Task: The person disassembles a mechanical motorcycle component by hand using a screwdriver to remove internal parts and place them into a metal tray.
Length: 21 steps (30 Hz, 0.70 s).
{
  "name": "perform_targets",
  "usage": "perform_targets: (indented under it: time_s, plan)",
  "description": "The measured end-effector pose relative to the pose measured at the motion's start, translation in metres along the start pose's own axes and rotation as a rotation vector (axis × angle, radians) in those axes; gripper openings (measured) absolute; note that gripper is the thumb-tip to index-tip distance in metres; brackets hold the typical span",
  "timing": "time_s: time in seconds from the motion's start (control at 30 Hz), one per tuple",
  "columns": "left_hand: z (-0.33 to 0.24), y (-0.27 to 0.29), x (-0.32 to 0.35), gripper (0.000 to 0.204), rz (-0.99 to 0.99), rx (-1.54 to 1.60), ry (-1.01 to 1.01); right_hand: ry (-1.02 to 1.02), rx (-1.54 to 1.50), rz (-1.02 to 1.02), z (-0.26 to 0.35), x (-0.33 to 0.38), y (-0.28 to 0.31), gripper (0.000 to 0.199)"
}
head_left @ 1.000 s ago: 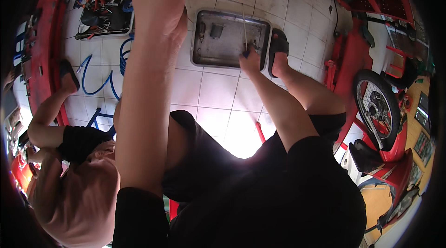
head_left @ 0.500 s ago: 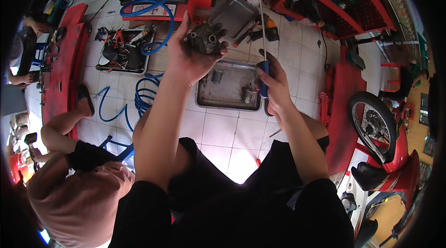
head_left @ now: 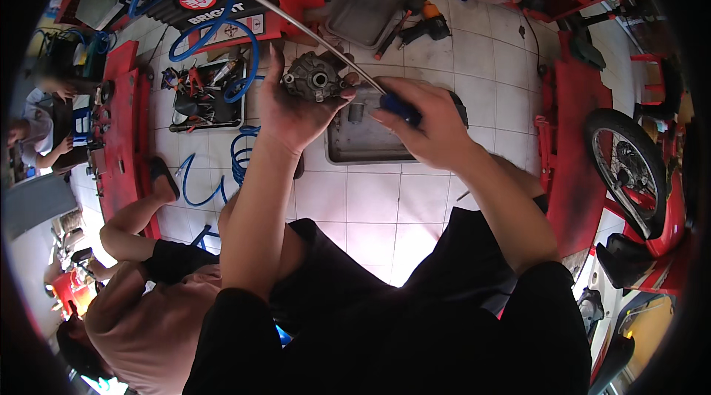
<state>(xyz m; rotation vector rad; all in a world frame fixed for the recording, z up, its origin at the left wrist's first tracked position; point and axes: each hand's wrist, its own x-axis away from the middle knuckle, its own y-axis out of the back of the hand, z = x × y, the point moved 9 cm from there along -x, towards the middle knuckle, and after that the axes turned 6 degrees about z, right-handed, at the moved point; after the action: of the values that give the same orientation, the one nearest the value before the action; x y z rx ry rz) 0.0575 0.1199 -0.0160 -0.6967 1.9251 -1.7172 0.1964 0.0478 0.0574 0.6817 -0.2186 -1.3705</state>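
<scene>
My left hand [head_left: 287,122] is raised palm up, fingers curled around a round grey metal engine part [head_left: 311,78] with a hole in its face. In my right hand [head_left: 433,122] is a long screwdriver [head_left: 401,108], gripped by its blue handle. Its bare shaft slants up and left, passing over or beside the engine part; whether they touch I cannot tell. Below both hands a shallow metal tray [head_left: 370,161] lies on the floor, partly hidden by my right hand. A small metal cylinder [head_left: 356,113] sits in it.
A second tray [head_left: 363,14] lies farther off, near an orange-and-black power tool [head_left: 428,23]. To the left are a tool tray [head_left: 204,95] and a coiled blue hose [head_left: 241,154]. Red lift platforms flank me; a motorcycle wheel [head_left: 626,173] stands right. A co-worker [head_left: 152,313] sits at lower left.
The screwdriver has swung from upright to slanting left across the engine part, as my right hand turned inward. The engine part now shows its round face. The whole view has shifted slightly.
</scene>
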Motion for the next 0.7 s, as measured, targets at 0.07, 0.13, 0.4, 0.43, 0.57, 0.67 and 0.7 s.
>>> perform_targets:
  time_s: [0.07, 0.13, 0.4, 0.43, 0.57, 0.67, 0.7]
  plan:
    - [-0.022, 0.008, 0.001, 0.065, -0.072, -0.048, -0.09, -0.025, 0.039, 0.06, 0.001, 0.003, 0.016, 0.034]
    - [-0.046, 0.013, 0.003, 0.071, -0.124, -0.1, -0.182, -0.014, 0.091, 0.099, 0.005, 0.005, 0.028, 0.031]
    - [-0.093, 0.011, 0.025, 0.076, -0.251, -0.209, -0.447, -0.057, 0.329, 0.219, 0.004, 0.015, 0.028, 0.032]
    - [-0.095, 0.012, 0.025, 0.076, -0.271, -0.222, -0.458, -0.081, 0.331, 0.229, 0.001, 0.016, 0.027, 0.032]
    - [-0.1, 0.016, 0.026, 0.072, -0.336, -0.382, -0.517, -0.076, 0.365, 0.233, 0.003, 0.013, 0.025, 0.032]
    - [-0.1, 0.022, 0.028, 0.074, -0.394, -0.469, -0.494, -0.069, 0.381, 0.243, 0.003, 0.01, 0.024, 0.032]
    - [-0.101, 0.02, 0.028, 0.075, -0.352, -0.464, -0.503, -0.076, 0.375, 0.249, 0.003, 0.01, 0.023, 0.032]
